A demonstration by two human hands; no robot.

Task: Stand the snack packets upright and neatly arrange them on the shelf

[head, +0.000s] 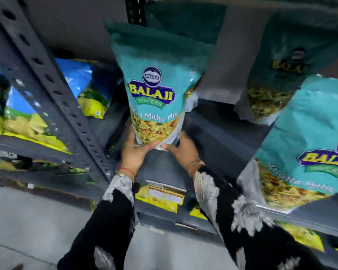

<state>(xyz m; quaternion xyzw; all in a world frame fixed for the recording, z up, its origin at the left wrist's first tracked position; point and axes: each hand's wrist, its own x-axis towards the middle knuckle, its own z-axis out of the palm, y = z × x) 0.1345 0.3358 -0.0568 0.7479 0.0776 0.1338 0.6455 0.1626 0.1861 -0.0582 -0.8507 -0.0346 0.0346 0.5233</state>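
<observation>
Both hands grip one tall teal plastic snack packet (156, 88) by its bottom edge: the left hand (135, 151) cups the lower left corner, the right hand (181, 151) the lower right, thumbs on the front. It stands upright above the dark grey metal shelf (219, 129). Two matching teal packets, one large and near (308, 145), one further back (281, 75), stand to its right. Left of the perforated grey upright post (53, 80) lie blue-and-yellow snack bags (23, 117). A yellow labelled packet (162, 195) sits on the lower shelf between the patterned black-and-white sleeves (113, 211).
</observation>
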